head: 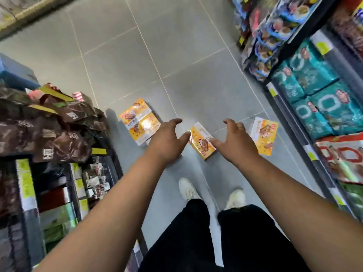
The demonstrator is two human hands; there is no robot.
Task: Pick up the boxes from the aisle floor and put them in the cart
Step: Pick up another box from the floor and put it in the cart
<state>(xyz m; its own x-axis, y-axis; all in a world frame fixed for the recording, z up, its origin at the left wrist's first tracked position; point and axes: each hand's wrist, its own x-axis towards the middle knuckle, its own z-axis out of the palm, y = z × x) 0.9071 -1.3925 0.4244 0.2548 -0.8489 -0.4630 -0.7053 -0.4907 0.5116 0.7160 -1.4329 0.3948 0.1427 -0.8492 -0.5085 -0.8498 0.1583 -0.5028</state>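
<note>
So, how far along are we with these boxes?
Nothing shows as done: no cart is in view. Under way: the left hand and right hand, both open, reach either side of the middle box, not gripping it. Left: that box, the left box and the right box, all on the floor.

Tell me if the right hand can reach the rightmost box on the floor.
Probably yes: the right hand hovers open just beside the rightmost box, which lies flat on the floor with nothing lying on it.
</note>
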